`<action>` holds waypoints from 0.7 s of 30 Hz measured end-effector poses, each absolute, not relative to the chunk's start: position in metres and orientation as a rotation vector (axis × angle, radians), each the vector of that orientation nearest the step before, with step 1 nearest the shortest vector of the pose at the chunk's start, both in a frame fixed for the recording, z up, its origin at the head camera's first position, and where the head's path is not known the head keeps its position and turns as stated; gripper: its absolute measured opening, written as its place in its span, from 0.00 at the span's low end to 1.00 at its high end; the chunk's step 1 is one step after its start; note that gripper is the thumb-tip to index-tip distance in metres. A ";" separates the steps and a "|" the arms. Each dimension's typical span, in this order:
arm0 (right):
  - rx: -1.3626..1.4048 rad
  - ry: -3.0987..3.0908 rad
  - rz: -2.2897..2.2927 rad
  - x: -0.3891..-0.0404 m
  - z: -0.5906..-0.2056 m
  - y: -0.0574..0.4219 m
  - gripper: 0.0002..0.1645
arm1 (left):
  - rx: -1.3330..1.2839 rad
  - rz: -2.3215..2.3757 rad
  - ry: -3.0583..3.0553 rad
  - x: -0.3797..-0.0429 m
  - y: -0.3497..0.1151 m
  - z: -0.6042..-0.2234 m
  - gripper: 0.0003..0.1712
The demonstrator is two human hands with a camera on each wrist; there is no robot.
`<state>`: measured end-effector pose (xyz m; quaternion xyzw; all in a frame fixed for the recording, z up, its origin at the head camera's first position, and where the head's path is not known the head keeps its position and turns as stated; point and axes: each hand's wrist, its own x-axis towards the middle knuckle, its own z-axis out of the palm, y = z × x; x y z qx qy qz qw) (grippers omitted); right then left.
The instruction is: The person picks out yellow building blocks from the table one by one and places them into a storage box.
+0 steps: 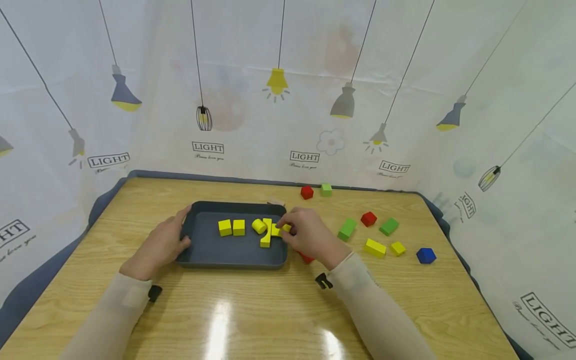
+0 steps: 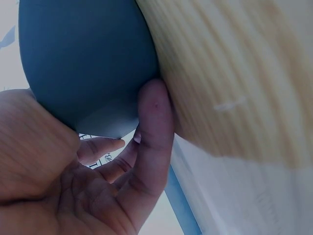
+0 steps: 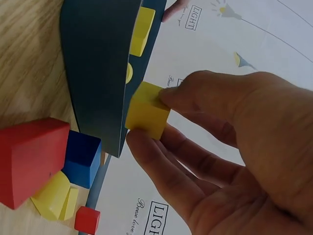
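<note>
My left hand (image 1: 159,245) grips the left end of a dark grey tray (image 1: 229,261); in the left wrist view a finger presses along its outer wall. Between thumb and fingers, my right hand (image 1: 310,235) pinches a yellow cube (image 3: 148,110) at the tray's right rim. Inside the tray, two yellow cubes (image 1: 231,228) sit side by side. To their right lie a yellow cylinder (image 1: 258,226) and a yellow block with a curved notch (image 1: 266,234). Another bit of yellow shows beside that block, partly behind the right fingers.
Right of the tray lie green blocks (image 1: 347,229), red cubes (image 1: 368,219), yellow blocks (image 1: 375,248) and a blue block (image 1: 426,255). A red block (image 3: 34,159) and a yellow cylinder (image 3: 51,196) are near the tray's right end. A printed curtain (image 1: 252,150) stands behind the wooden table (image 1: 180,320).
</note>
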<state>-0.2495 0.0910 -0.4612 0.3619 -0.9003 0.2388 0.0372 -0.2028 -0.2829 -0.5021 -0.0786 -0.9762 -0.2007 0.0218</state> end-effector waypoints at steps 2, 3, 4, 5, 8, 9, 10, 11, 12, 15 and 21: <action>1.169 -2.760 0.728 -0.248 -0.462 0.090 0.10 | -0.250 -0.618 -3.022 -0.203 -0.283 -0.502 0.49; 1.192 -2.761 0.728 -0.248 -0.462 0.089 0.10 | -0.253 -0.617 -3.020 -0.203 -0.283 -0.502 0.49; 1.210 -2.764 0.723 -0.247 -0.462 0.088 0.10 | -0.256 -0.617 -3.019 -0.203 -0.283 -0.503 0.49; 1.219 -2.771 0.722 -0.246 -0.463 0.087 0.10 | -0.258 -0.617 -3.018 -0.203 -0.283 -0.503 0.48; 1.231 -2.799 0.710 -0.244 -0.463 0.084 0.11 | -0.262 -0.621 -3.014 -0.204 -0.284 -0.504 0.48; 1.233 -2.808 0.699 -0.242 -0.463 0.083 0.11 | -0.260 -0.622 -3.015 -0.204 -0.284 -0.504 0.48; 1.237 -2.813 0.689 -0.241 -0.463 0.082 0.11 | -0.259 -0.624 -3.015 -0.204 -0.284 -0.504 0.48; 1.240 -2.817 0.681 -0.241 -0.463 0.082 0.11 | -0.257 -0.622 -3.017 -0.205 -0.284 -0.504 0.48; 1.248 -2.815 0.672 -0.240 -0.463 0.081 0.11 | -0.254 -0.622 -3.019 -0.205 -0.284 -0.504 0.48; 1.267 -2.809 0.654 -0.239 -0.464 0.081 0.12 | -0.243 -0.620 -3.024 -0.205 -0.284 -0.505 0.49; 1.259 -2.824 0.645 -0.240 -0.464 0.082 0.14 | -0.238 -0.618 -3.022 -0.202 -0.283 -0.503 0.49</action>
